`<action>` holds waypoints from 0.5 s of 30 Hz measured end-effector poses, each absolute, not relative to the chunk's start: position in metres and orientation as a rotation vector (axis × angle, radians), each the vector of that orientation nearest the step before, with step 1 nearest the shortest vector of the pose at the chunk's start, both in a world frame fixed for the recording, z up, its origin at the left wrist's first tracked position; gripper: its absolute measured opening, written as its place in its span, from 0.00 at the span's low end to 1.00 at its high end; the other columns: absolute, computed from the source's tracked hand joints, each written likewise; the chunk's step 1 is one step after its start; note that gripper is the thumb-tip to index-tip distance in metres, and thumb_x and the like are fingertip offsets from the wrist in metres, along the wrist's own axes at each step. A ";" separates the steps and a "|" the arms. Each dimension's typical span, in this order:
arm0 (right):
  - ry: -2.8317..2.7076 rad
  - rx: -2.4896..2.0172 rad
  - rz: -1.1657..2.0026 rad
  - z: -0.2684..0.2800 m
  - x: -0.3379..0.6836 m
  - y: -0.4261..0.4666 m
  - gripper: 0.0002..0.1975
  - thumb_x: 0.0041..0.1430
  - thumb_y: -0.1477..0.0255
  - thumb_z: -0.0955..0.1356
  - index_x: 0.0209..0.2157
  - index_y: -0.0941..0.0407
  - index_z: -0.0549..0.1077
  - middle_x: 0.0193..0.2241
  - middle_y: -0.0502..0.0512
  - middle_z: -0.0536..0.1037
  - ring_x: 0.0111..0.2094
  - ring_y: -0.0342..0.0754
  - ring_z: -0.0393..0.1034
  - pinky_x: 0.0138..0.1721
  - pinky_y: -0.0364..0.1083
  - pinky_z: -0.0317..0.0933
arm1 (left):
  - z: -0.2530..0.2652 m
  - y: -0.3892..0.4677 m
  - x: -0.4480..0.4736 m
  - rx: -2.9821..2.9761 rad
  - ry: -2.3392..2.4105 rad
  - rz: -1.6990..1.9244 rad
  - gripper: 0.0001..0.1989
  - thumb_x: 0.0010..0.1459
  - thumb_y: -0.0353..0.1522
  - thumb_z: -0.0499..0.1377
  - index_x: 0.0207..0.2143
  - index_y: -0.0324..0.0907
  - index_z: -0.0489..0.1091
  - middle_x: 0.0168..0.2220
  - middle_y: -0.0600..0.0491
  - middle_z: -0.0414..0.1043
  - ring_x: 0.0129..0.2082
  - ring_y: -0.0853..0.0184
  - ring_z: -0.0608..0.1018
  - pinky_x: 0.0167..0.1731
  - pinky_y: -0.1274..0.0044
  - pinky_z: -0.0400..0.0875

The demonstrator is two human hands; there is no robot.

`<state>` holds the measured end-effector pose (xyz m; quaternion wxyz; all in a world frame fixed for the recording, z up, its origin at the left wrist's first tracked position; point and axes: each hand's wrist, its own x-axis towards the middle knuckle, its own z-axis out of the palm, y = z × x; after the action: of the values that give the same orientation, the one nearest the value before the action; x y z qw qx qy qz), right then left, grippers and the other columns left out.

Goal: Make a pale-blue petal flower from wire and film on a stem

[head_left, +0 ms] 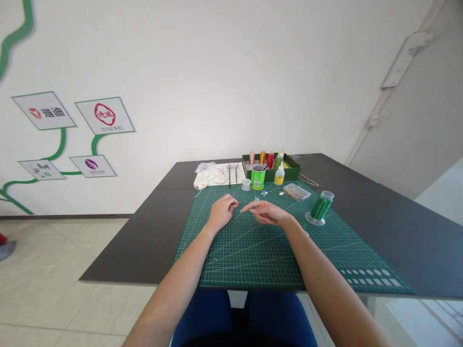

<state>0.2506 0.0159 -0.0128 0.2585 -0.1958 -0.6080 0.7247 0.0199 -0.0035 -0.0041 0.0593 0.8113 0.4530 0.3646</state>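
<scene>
My left hand (223,210) is over the green cutting mat (249,255), its fingers curled and its thumb and index tips pinched together. Whatever is in that pinch is too small to make out. Opposite it, my right hand (266,213) has its index finger pointing toward the left fingertips and the other fingers folded under. Something thin may be in its closed fingers, but I cannot tell what. A small gap separates the two hands. Just beyond the right hand lie small pale blue petal-like pieces (264,193). A spool of green thread (321,208) stands to its right.
Behind are a green can (258,177), a glue bottle (279,174), a small clear tub (246,184), and a dark green box (293,170) with several thread spools. A clear plastic case (297,192) lies at right. Brushes (229,177) rest on a white cloth (213,176) at left.
</scene>
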 end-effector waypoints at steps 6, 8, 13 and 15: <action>-1.594 -0.490 1.989 -0.010 0.250 0.014 0.17 0.63 0.69 0.69 0.51 0.63 0.75 0.08 0.37 0.60 0.09 0.35 0.42 0.13 0.37 0.39 | -0.003 -0.005 0.020 2.491 1.374 1.040 0.08 0.64 0.25 0.58 0.36 0.43 0.77 0.37 0.53 0.75 0.35 0.68 0.77 0.36 0.78 0.68; -1.573 -0.484 1.994 -0.010 0.251 0.014 0.17 0.63 0.69 0.69 0.51 0.63 0.75 0.08 0.37 0.60 0.09 0.35 0.41 0.13 0.37 0.38 | -0.004 -0.005 0.019 2.502 1.368 1.037 0.08 0.64 0.25 0.58 0.36 0.43 0.77 0.37 0.53 0.75 0.36 0.68 0.77 0.36 0.78 0.68; -1.523 -0.478 1.993 -0.009 0.251 0.012 0.18 0.63 0.70 0.69 0.52 0.63 0.74 0.08 0.36 0.59 0.09 0.35 0.39 0.13 0.37 0.38 | -0.005 -0.004 0.020 2.521 1.358 1.034 0.08 0.64 0.25 0.58 0.36 0.43 0.77 0.37 0.53 0.75 0.36 0.68 0.77 0.37 0.77 0.68; -1.505 -0.477 1.989 -0.009 0.251 0.011 0.19 0.62 0.70 0.69 0.53 0.63 0.74 0.08 0.36 0.59 0.09 0.35 0.39 0.13 0.37 0.38 | -0.005 -0.004 0.020 2.528 1.357 1.027 0.08 0.65 0.25 0.58 0.37 0.43 0.77 0.37 0.53 0.75 0.37 0.68 0.77 0.37 0.78 0.69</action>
<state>0.2510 0.0113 -0.0087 0.2965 -0.1794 -0.5659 0.7481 0.0202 -0.0040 -0.0048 0.0470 0.8286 0.4448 0.3368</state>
